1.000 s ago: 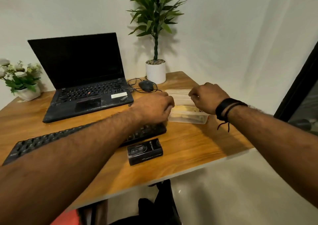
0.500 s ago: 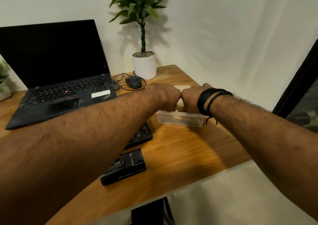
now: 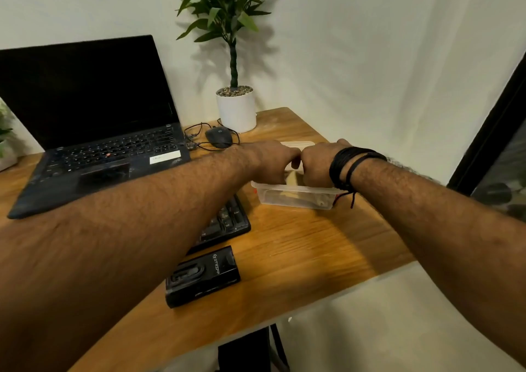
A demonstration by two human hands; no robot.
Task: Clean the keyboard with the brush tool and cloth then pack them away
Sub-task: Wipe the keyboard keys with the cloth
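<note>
Fingers curled down on both my hands, knuckles meeting over the clear plastic container [image 3: 296, 196]; what they grip is hidden, can't tell. Left hand [image 3: 273, 159], right hand [image 3: 317, 166] sit on its top. Container's long axis runs left-right, just right of the keyboard [image 3: 227, 220] end; yellowish cloth [image 3: 291, 178] inside. Keyboard's long axis slants toward the container. Versus half a second ago: hands the same, view slid right.

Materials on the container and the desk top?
Container: looks like clear, slightly frosted plastic; its contents show through the wall. Desk top: wood or wood-look laminate, satin finish, with visible grain lines and a soft sheen; cannot tell which.
</note>
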